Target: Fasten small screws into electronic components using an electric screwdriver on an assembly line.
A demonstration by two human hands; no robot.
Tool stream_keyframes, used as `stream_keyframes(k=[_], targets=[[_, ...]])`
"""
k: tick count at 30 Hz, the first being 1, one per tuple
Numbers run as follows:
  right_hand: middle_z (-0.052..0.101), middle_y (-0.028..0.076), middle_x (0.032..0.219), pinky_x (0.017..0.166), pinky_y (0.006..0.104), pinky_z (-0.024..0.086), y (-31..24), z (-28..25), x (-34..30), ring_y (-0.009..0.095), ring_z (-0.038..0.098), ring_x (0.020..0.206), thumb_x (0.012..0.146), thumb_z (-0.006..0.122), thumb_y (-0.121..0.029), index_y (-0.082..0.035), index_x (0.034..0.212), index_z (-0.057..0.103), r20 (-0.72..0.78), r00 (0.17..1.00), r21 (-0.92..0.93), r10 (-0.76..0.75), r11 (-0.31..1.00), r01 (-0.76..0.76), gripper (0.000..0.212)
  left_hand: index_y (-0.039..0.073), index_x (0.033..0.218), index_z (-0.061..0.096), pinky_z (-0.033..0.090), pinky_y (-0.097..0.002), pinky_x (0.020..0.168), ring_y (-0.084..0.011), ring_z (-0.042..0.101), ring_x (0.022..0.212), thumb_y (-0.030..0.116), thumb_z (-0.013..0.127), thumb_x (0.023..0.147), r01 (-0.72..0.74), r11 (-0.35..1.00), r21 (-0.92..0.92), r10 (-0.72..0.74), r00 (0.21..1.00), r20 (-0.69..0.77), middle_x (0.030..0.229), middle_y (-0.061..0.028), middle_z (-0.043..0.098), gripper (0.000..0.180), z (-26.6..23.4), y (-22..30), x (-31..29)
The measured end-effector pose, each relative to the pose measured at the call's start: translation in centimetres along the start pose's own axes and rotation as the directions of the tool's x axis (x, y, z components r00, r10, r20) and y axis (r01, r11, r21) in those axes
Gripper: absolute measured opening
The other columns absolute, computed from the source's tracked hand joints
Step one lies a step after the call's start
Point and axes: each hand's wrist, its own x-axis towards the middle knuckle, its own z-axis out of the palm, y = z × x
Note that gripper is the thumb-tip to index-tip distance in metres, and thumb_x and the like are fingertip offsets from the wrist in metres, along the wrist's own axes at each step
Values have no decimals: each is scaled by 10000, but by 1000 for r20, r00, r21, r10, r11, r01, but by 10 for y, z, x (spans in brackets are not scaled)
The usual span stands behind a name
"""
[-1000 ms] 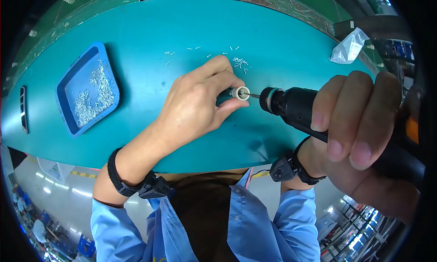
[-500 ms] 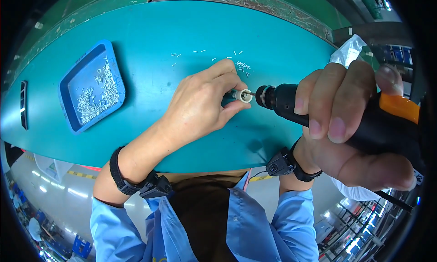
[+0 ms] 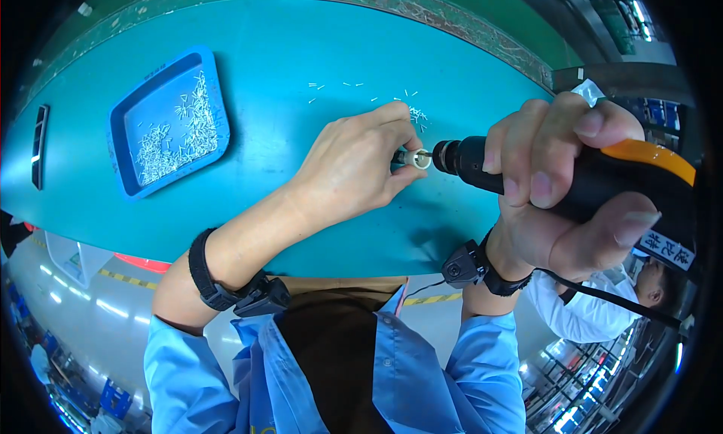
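Observation:
My left hand [image 3: 350, 163] pinches a small white cylindrical part [image 3: 421, 160], its round opening turned to the right. A black electric screwdriver [image 3: 474, 163] with an orange strip is wrapped in my right hand [image 3: 561, 159]. Its thin bit reaches the opening of the white part; how deep the tip goes is hidden. Just beyond my left fingers lies a loose cluster of small silver screws [image 3: 417, 116] on the green tabletop [image 3: 301, 42]. More screws [image 3: 199, 125] fill part of a blue tray [image 3: 222, 106] on the left.
A dark slotted bar [image 3: 39, 148] rests near the left end of the table. The screwdriver's black cord [image 3: 602, 300] runs off at lower right. A person in white [image 3: 584, 310] is beyond it. A clear plastic bag [image 3: 590, 92] sits at the far right corner.
The view has shifted slightly, so tray and screws appear further right. My right thumb and fingers have moved on the screwdriver. The person in white shows more. Both hands keep their hold.

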Motion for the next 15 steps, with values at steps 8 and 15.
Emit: stream_keyframes(k=[8,15], targets=[[515,17,720,544,307,412,-4,6,2,130,480,549,876,501,-552,-29,1171,477,-169,983,-200,72,974,-106,601,26,792,619,473,-396,582,-291,581,649,156,741,702,-22,1000,-6,22,1000,-20,833,-82,562,199,-2,-2,1],[510,8,713,547,311,418,0,-20,1,131,477,558,909,462,-505,-23,1163,496,-214,957,253,-195,936,247,546,20,805,606,454,-363,562,-263,561,638,118,748,699,10,1000,24,-9,1000,-20,809,-83,551,203,-1,2,-2]])
